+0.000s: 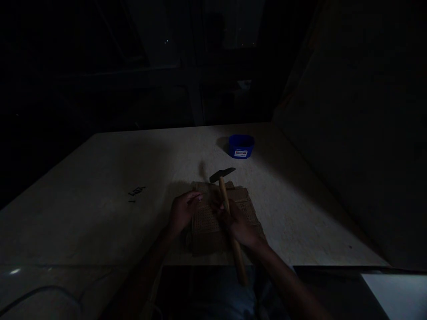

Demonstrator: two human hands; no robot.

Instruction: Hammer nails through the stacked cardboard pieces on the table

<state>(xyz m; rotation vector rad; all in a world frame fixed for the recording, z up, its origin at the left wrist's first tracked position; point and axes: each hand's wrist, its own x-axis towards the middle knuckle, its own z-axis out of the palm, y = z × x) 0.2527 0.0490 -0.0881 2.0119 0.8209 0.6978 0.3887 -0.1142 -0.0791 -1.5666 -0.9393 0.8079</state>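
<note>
A hammer (224, 191) with a wooden handle and a dark metal head is gripped around the middle of its handle by my right hand (238, 224). Its head points away from me, above the far part of a worn piece of cardboard (207, 222) on the table. Over the cardboard's left edge, my left hand (183, 208) is closed in a pinch, thumb against fingers. Whatever lies between those fingertips is too dark and small to make out. To the left, several nails (136, 191) lie loose on the tabletop.
A blue plastic tub (240, 146) with a white label stands towards the back right of the pale table (160, 151). A dark panel or wall (360, 133) rises along the right side. A cable (46, 289) curves at the lower left. The scene is dim.
</note>
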